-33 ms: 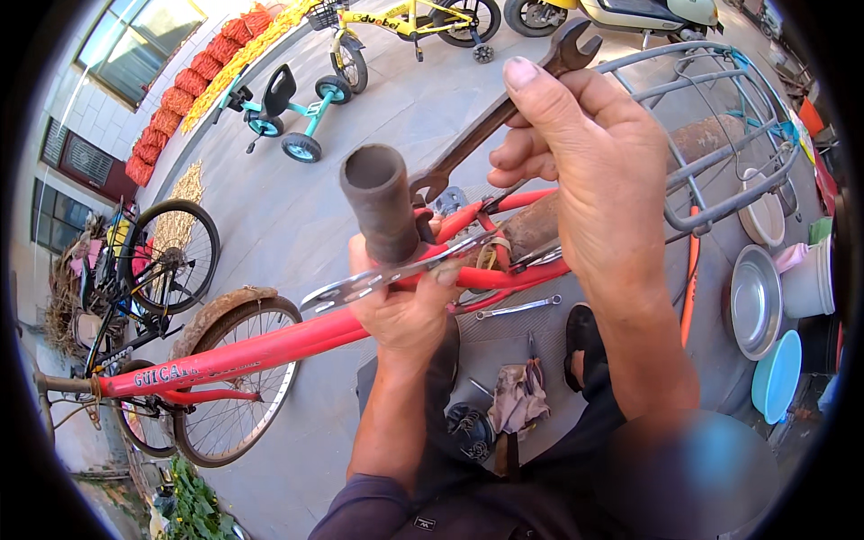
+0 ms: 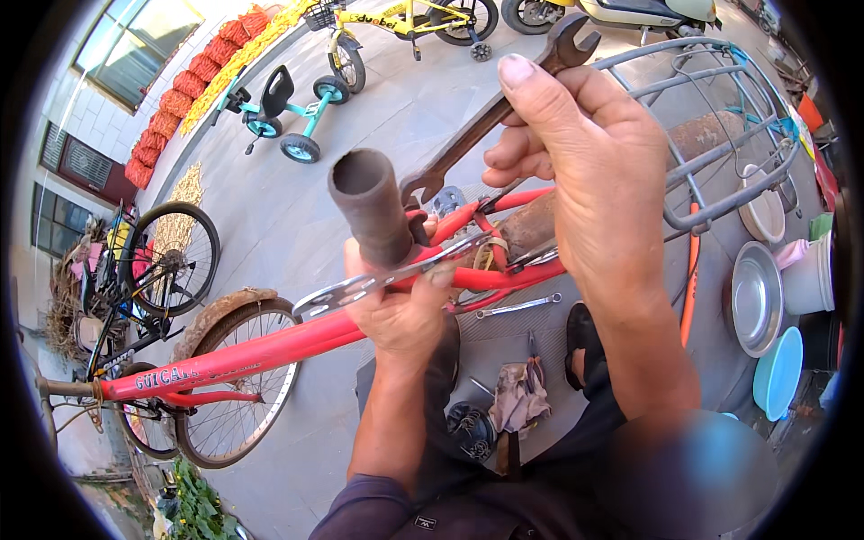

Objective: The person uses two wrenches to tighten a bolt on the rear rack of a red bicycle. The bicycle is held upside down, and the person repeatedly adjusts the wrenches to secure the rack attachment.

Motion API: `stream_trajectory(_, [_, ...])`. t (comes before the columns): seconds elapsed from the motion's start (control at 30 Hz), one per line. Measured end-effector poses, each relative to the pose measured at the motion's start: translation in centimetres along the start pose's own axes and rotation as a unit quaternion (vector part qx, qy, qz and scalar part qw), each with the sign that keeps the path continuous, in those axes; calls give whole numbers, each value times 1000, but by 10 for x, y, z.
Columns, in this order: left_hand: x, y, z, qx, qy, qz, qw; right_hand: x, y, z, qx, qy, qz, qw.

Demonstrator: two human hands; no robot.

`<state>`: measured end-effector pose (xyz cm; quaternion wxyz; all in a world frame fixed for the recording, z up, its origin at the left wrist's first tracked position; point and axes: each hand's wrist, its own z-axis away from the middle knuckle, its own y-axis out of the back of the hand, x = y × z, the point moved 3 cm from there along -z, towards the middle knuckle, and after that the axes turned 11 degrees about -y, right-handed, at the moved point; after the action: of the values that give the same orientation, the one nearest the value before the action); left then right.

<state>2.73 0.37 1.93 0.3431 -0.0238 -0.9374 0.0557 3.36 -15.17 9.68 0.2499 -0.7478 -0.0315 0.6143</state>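
Right hand [image 2: 603, 171] pinching the wrench [image 2: 477, 135], its lower end just right of the seat tube [image 2: 371, 211], I wrap my left hand [image 2: 398, 315] round the red frame [image 2: 270, 346] beneath the tube (wide paving [image 2: 270, 211] stretches left of its round rim).

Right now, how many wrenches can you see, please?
2: dark wrench in the right hand, silver wrench on the ground. Slotted metal strip is unclear; others may be hidden.
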Motion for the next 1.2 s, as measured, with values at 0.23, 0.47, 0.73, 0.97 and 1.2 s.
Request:
stream_trajectory(0.23, [-4, 4, 0, 13, -2, 25, 1000, -5, 0, 3, 21, 23, 1, 1000])
stream_trajectory(0.47, [-4, 1, 0, 18, -13, 9, 1000, -11, -8, 11, 41, 87, 21, 995])
stream_trajectory(0.73, [3, -1, 0, 45, -17, -21, 999, -26, -17, 20, 4, 93, -52, 994])
stream_trajectory(0.97, [3, 0, 3, 57, 26, -46, 997, -17, -18, 16, 36, 218, 23, 975])
stream_trajectory(1.2, [-5, 11, 4, -6, -56, -90, 994, -12, -28, 15, 57, 342, 94, 933])
